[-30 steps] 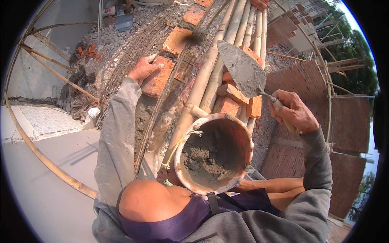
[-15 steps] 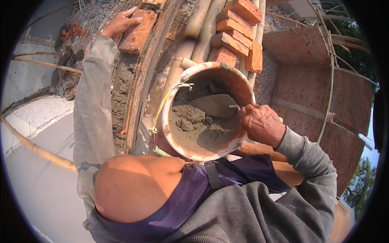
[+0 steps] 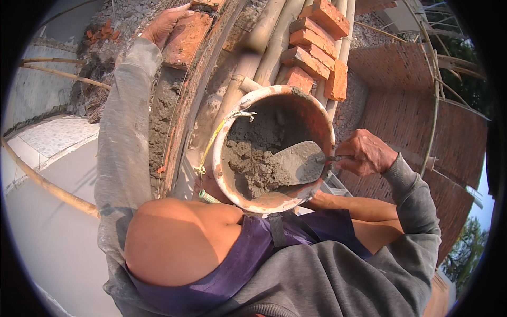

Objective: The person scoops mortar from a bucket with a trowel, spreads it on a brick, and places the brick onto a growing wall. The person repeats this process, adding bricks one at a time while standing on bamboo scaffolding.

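Note:
My left hand (image 3: pixel 166 27) grips the left side of a red brick (image 3: pixel 186 41), which lies on the wall at the upper left. A bed of grey mortar (image 3: pixel 162 113) stretches along the wall on the near side of that brick. My right hand (image 3: pixel 366 153) is closed round the handle of a trowel (image 3: pixel 306 162). The trowel's blade is inside a round bucket (image 3: pixel 217 158) and touches a heap of wet mortar (image 3: pixel 256 164). A yellow cord (image 3: pixel 212 142) is tied to the bucket's left rim.
Several loose bricks (image 3: pixel 317 39) are stacked on bamboo poles (image 3: pixel 277 45) beyond the bucket. A taut string (image 3: pixel 177 103) runs along the wall's edge. My bare knee (image 3: pixel 179 232) is close to the bucket's near left side. Brick walls (image 3: pixel 401 116) stand at the right.
My right hand has drawn the trowel to the right and turned it, its blade now against the mortar near the bucket's right side. My left hand stays on the brick.

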Motion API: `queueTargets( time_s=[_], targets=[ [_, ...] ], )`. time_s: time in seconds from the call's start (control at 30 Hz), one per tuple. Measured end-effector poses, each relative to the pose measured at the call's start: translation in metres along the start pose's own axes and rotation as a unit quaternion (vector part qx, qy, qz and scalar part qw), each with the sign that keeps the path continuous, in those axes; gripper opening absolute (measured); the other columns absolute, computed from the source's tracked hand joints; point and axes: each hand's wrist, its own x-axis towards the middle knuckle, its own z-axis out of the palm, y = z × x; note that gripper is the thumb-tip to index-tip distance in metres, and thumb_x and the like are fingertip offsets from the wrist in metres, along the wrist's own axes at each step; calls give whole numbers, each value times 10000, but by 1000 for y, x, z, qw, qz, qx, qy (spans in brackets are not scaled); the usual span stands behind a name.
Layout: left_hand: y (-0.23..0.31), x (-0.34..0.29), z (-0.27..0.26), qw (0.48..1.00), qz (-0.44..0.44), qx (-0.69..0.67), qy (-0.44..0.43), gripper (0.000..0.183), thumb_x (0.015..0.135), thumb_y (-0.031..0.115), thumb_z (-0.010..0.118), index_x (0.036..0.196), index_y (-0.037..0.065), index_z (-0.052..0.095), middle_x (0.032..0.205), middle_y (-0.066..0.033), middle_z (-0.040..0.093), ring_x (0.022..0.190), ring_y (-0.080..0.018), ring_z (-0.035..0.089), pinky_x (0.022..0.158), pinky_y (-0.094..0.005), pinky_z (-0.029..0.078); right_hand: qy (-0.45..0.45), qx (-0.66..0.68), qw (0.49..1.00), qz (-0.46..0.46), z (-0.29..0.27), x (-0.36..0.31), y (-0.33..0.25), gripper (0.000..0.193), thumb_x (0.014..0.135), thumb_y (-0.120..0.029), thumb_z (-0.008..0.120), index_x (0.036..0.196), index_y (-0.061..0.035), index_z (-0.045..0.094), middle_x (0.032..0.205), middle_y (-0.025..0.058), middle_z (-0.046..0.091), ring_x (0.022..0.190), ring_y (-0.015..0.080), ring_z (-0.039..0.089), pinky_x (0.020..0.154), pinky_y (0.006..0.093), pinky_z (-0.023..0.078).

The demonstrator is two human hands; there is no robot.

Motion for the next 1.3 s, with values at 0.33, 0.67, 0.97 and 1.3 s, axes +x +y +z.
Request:
queueTargets(
  time_s=[0.33, 0.67, 0.97, 1.3],
  targets=[
    [15, 15, 4, 992, -53, -112, 33, 719, 1041, 544, 537, 1558, 44, 532, 1616, -131, 488, 1523, -246, 389, 1268, -393, 238, 211, 61, 975, -34, -92, 13, -27, 340, 861, -247, 739, 947, 82, 747, 693, 196, 619, 584, 341, 617, 604, 435, 482],
    [8, 27, -1, 961, -3, -272, 43, 524, 1105, 401, 469, 1409, 6, 629, 1364, -83, 692, 1242, -179, 631, 1083, -364, 482, 457, -270, 845, 67, -93, 216, -54, 172, 862, -80, 620, 974, 30, 690, 945, 229, 705, 899, 399, 734, 780, 498, 579],
    [4, 25, 4, 945, 1, -319, 70, 476, 1132, 329, 411, 1350, -5, 671, 1267, -121, 725, 1110, -223, 696, 1028, -380, 560, 481, -270, 830, 80, -61, 247, -32, 324, 858, -95, 643, 1162, 17, 666, 999, 154, 673, 981, 337, 708, 790, 481, 556],
    [-6, 33, -1, 952, 9, -305, 27, 532, 1140, 329, 368, 1461, -38, 579, 1297, -112, 726, 1200, -214, 681, 1087, -422, 556, 445, -270, 848, 98, -57, 246, -32, 252, 864, -105, 663, 1093, -5, 698, 1018, 163, 695, 978, 353, 722, 795, 494, 571]
  ],
)
